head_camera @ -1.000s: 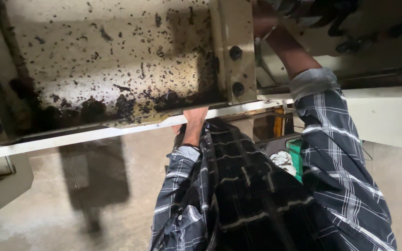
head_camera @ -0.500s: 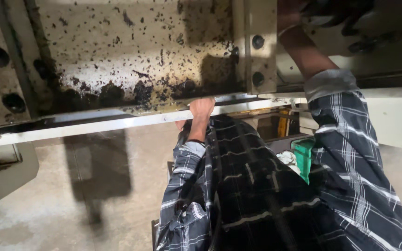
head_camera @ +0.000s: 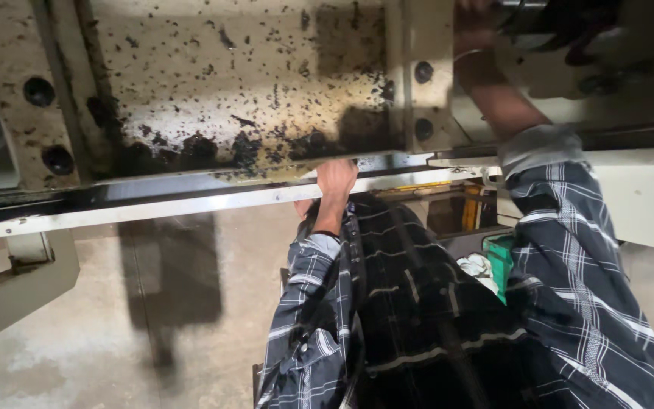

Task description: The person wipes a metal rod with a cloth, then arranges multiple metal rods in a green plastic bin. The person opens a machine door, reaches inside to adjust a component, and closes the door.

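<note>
- Two hands are at work on a large cream-painted machine panel (head_camera: 236,83), which is speckled and caked with dark grime.
- Left hand (head_camera: 336,180) reaches up to the panel's lower edge, fingers curled over the bright metal rail (head_camera: 191,203) that runs along it; it seems to grip or brace there, though the fingertips are hidden behind the edge, so I cannot tell how tightly they close.
- Right hand (head_camera: 472,23) is raised high beside the bolted bracket (head_camera: 421,91), mostly cut off by the top of the frame; whether its fingers are open or closed on anything cannot be told.
- Judging by the posture, the step in hand looks like steadying against the dirty panel while the upper hand works near dark machine parts (head_camera: 569,38).
- Any following move would call for a firm hold on the rail, since the surface above it is greasy.
- Below lie a concrete floor (head_camera: 115,341), the plaid shirt (head_camera: 569,303), and a green container (head_camera: 499,261) holding a white rag (head_camera: 474,266).
</note>
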